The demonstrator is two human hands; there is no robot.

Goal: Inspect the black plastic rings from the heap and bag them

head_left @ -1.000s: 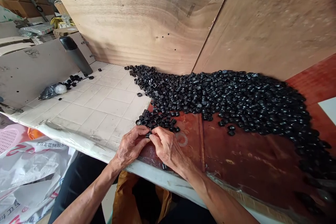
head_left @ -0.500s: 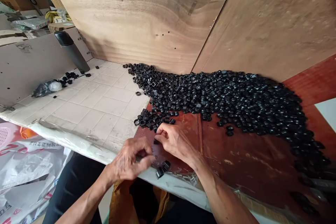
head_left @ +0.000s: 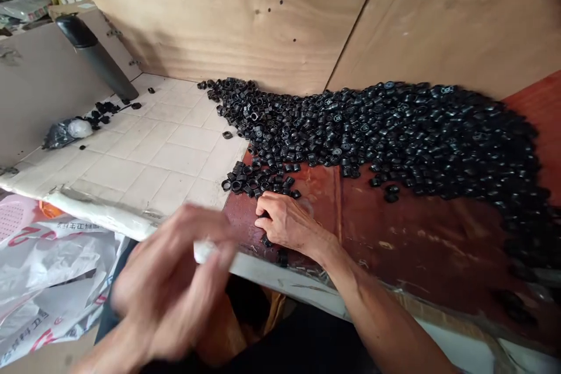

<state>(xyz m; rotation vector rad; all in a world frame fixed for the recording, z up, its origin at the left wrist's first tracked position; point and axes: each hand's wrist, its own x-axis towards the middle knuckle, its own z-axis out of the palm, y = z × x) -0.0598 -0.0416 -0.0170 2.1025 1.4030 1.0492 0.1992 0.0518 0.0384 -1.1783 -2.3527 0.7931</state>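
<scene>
My right hand (head_left: 287, 222) rests low over the red-brown board (head_left: 372, 239), its fingers curled round a small black plastic cap (head_left: 264, 215) that shows between thumb and forefinger. Just below those fingers lies another black cap (head_left: 266, 240), and a further one sits near the board's front edge. A small cluster of black ring-like caps (head_left: 252, 181) lies just beyond the hand. My left hand (head_left: 175, 280) is raised in front of the table edge, nearer to me, and badly smeared by motion. Whether its fingers hold anything does not show.
A long heap of black caps (head_left: 372, 128) runs along the wooden back panel (head_left: 228, 23). On the pale tiled surface (head_left: 179, 149) at left stand a dark flask (head_left: 99, 58) and a small plastic bag (head_left: 63, 133). White printed sacks (head_left: 56, 280) lie below the table.
My left hand has moved left and toward me, away from the right hand. The right hand has closed on a cap near the same spot. The view has tilted down.
</scene>
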